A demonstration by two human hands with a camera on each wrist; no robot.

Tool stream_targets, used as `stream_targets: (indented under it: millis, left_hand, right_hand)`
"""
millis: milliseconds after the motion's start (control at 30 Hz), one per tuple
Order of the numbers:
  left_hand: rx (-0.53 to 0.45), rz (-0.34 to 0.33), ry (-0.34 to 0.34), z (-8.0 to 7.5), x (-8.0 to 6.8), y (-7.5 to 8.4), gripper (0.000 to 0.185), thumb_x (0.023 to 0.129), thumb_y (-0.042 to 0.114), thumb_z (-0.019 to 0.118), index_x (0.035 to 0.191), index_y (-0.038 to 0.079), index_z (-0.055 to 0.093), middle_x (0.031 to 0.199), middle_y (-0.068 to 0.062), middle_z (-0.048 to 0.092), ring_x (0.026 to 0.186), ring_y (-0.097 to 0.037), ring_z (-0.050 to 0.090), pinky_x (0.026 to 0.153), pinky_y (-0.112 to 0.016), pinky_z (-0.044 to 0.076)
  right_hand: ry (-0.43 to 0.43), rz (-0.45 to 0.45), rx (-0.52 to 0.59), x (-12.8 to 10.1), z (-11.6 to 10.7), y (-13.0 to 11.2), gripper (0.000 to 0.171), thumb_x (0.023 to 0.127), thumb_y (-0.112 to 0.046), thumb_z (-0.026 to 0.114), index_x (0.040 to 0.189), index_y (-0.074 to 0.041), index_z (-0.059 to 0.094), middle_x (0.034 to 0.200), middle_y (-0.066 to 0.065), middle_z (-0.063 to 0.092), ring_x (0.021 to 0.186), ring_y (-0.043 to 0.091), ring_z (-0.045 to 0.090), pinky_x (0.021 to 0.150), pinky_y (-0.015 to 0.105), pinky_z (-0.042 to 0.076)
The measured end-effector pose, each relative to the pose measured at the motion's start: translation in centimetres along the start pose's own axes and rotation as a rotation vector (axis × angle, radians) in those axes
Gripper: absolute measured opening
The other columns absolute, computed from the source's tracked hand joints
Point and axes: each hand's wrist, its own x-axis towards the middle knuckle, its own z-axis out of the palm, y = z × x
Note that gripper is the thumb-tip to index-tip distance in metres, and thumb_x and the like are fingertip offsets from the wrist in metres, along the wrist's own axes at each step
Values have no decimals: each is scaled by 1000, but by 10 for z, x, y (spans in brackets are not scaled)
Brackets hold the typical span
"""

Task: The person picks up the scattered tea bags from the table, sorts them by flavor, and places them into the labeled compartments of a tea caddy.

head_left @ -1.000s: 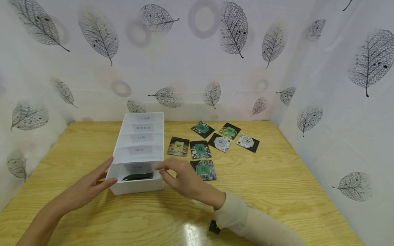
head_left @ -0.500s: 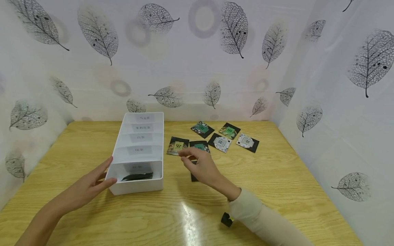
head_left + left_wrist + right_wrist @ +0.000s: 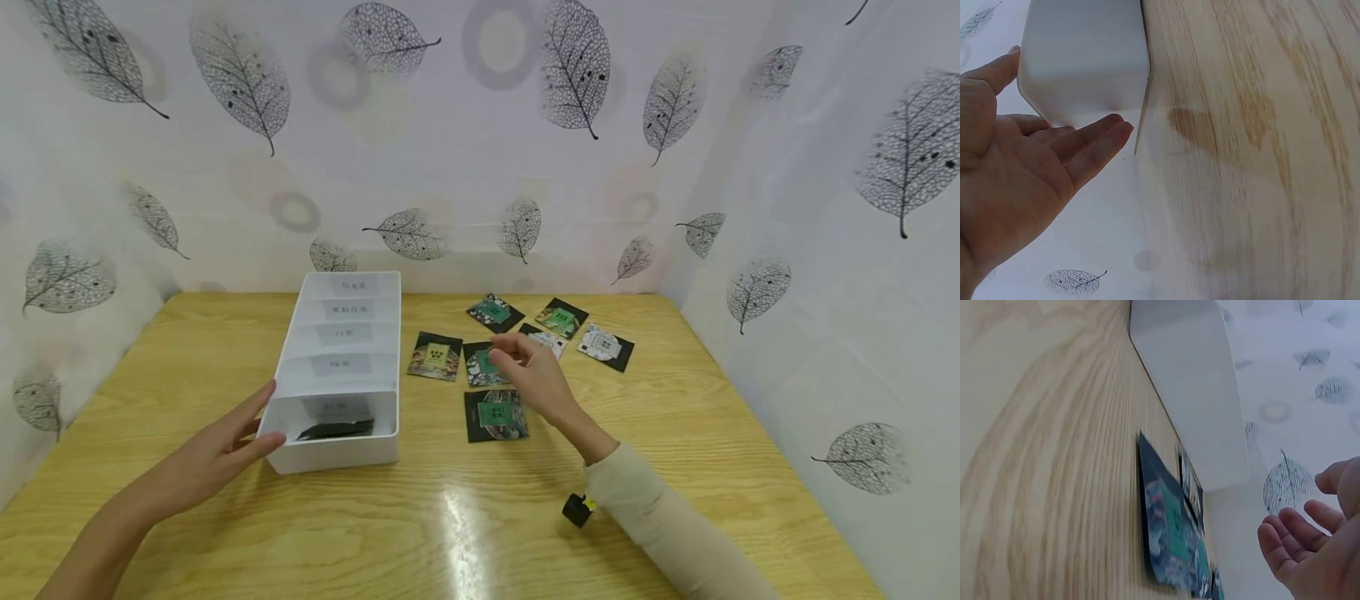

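Note:
A white box [image 3: 333, 456] with labelled compartments stands left of centre. Dark sachets [image 3: 339, 430] lie in its nearest compartment. My left hand [image 3: 217, 454] rests at the box's near left corner, thumb by the front rim. In the left wrist view its fingers [image 3: 1097, 147] extend fairly straight beside the box wall. Over the table, my right hand [image 3: 542, 383] hovers with loosely bent fingers and nothing between them. Beneath or beside it are a green-label sachet [image 3: 480, 367] and a partly hidden white-label sachet [image 3: 546, 340]. Nearer me lies another green-label sachet [image 3: 497, 414].
A yellow-label sachet [image 3: 435, 357] lies just right of the box. Further back are two green-label sachets [image 3: 495, 313] and, to the right, a white-label sachet [image 3: 604, 347]. A small black object [image 3: 577, 510] is beside the right sleeve. A leaf-patterned curtain [image 3: 465, 167] surrounds the table.
My right hand has moved from the box's right front corner rightward, over the loose sachets. The near green-label sachet is uncovered again. My left hand and the box stay in place.

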Motion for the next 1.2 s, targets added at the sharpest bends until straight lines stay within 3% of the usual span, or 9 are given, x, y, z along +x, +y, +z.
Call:
stream_targets:
  millis: [133,233,367,567,800,1000,1200]
  left_hand:
    - [-4,-2,-2,-1,-1,2,78,111,31,52,167,7,3,167,-28,14,137,-58,40,94,-49,50]
    - [-5,2,1,-2,-1,2,79,110,30,53,167,8,3,168,-27,14,137,-57,40,94,-40,52]
    - [-7,4,9,-2,-1,2,79,110,30,54,167,8,4,168,-26,15,137,-55,42,90,-25,50]
    - [-13,10,13,-1,-1,2,79,110,30,54,167,7,4,167,-26,16,137,-54,44,88,-20,48]
    - [-18,5,9,-1,0,1,79,110,30,54,166,5,4,167,-28,15,137,-55,43,89,-24,49]
    - [-23,5,9,0,0,0,80,110,31,54,166,5,4,167,-28,15,137,-55,43,89,-24,50]
    - [-26,-14,-1,1,0,1,80,110,31,53,166,5,2,167,-30,13,137,-57,41,94,-48,51]
  right_hand:
    - [39,91,35,5,-13,11,36,107,-23,62,134,0,64,120,19,68,106,40,66,89,55,54]
    - [61,151,27,8,-23,20,40,107,-25,61,137,2,62,126,19,66,112,38,65,93,54,53]
    - [78,215,-44,11,-35,30,45,107,-29,61,141,1,59,129,18,65,114,36,64,93,51,53]
    - [103,264,-178,15,-47,46,50,106,-30,60,145,1,55,133,20,62,121,34,59,99,50,49]
    - [95,330,-302,23,-53,60,54,105,-34,60,147,0,53,137,24,57,123,40,56,97,54,49]
    - [54,287,-449,32,-51,75,57,105,-32,61,147,5,50,140,29,56,126,44,55,99,58,48]
    - [11,219,-709,41,-42,82,57,102,-35,66,142,4,58,135,29,61,133,49,47,110,60,37]
